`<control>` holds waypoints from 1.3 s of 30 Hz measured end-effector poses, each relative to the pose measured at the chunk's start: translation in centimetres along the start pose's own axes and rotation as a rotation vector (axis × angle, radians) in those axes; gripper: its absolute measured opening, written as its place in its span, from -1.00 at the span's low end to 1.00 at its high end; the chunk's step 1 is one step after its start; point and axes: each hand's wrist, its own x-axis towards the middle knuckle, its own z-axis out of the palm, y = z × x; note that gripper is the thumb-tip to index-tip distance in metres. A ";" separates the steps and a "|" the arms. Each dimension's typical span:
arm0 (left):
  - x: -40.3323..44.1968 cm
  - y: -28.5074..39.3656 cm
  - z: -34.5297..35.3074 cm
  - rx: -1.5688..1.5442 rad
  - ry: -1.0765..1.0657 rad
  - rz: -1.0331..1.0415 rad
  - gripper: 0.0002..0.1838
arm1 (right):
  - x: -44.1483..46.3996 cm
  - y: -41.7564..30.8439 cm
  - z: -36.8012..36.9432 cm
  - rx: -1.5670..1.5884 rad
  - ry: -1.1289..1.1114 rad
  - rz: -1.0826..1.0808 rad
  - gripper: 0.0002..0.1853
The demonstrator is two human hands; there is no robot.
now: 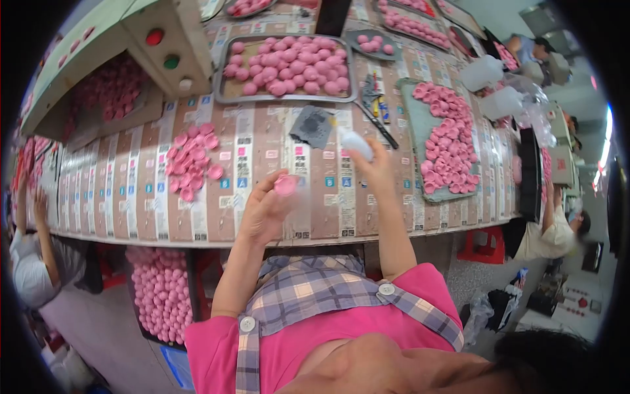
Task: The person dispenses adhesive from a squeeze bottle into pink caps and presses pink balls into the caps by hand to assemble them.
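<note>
My left hand point(266, 211) holds a pink cup-shaped piece point(285, 184) between thumb and fingers above the table. To its right, my right hand point(373, 167) grips a small whitish bottle point(356, 146), blurred at its edges. A dark grey cloth point(312, 127) lies just beyond, left of the bottle. Left of my hands is a loose pile of pink cup pieces point(190, 161). More pink cups point(449, 141) cover a greenish tray point(418, 111) on the right. Behind the cloth, a metal tray point(285, 98) holds pink balls point(298, 67).
A machine with red and green buttons point(172, 62) stands at the back left. A black-handled tool point(380, 128) lies near the right hand. A crate of pink balls point(163, 295) is below the table edge. Other people sit at far left point(36, 262) and right point(551, 230).
</note>
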 end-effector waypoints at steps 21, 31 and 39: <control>0.4 0.0 0.0 -0.036 -0.044 0.042 -0.50 | 10.5 12.6 -17.2 -0.921 0.289 -0.058 -0.77; 1.0 0.1 0.5 0.012 -0.059 0.019 -0.53 | -2.5 0.4 -3.3 0.093 -0.508 -0.058 -0.73; 0.5 0.2 0.6 0.094 0.024 -0.022 -0.55 | -4.5 0.9 -0.3 -0.121 -0.262 -0.047 -0.70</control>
